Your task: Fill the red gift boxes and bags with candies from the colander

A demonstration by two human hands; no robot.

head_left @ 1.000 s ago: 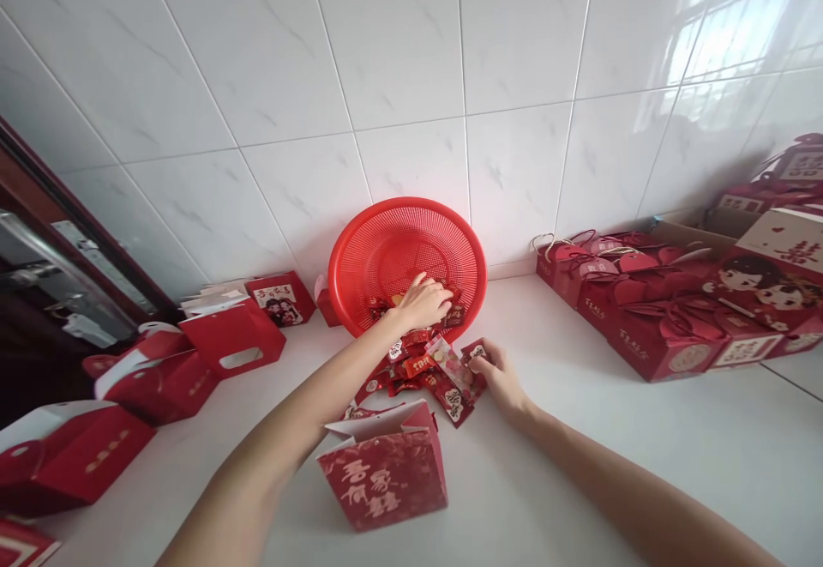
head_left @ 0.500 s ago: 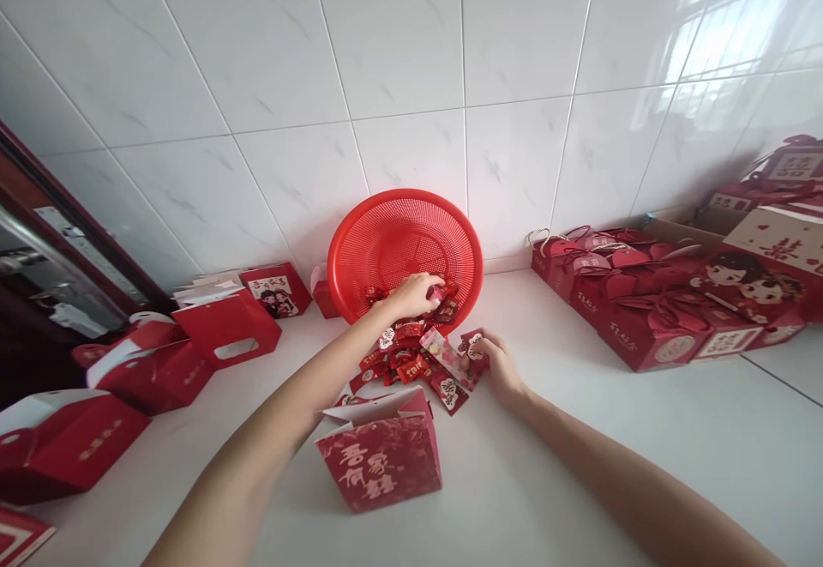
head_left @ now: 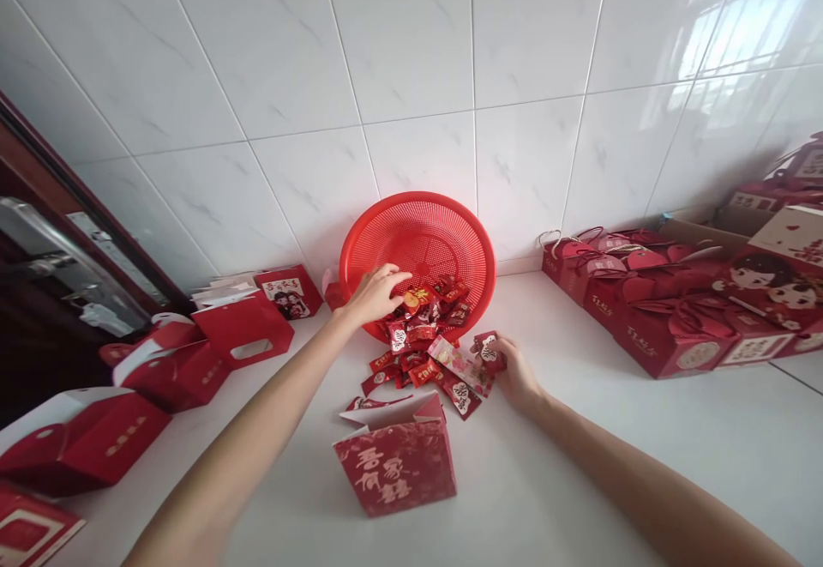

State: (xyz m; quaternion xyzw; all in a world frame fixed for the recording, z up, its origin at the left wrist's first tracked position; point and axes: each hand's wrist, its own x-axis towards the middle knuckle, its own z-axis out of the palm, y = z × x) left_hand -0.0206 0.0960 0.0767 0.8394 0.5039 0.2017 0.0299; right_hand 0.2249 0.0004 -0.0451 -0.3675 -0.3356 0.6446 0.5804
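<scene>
My left hand (head_left: 381, 294) hovers with fingers apart over the wrapped candies (head_left: 432, 303) in the red plastic basket (head_left: 417, 207), which leans tilted against the wall. To the right of the pile, my right hand (head_left: 514, 371) pinches a small dark red candy packet (head_left: 489, 349) with a white printed label. More red packets (head_left: 411, 368) and a pink flowered packet (head_left: 458, 363) spill from the basket onto the white surface. Nearest me stands a red gift box (head_left: 399, 468) with pale lettering, its top open.
Several red gift boxes (head_left: 77, 443) line the left side, beside a dark door with a metal handle (head_left: 39, 241). On the right, ribbon-tied red boxes (head_left: 643, 310) are packed together, with a couple-printed box (head_left: 771, 284) among them. White tiled wall (head_left: 417, 52) rises behind.
My left hand has drawn back leftward from the candies, its fingers spreading. My right hand keeps its pinch on the packet. The whole view has shifted slightly.
</scene>
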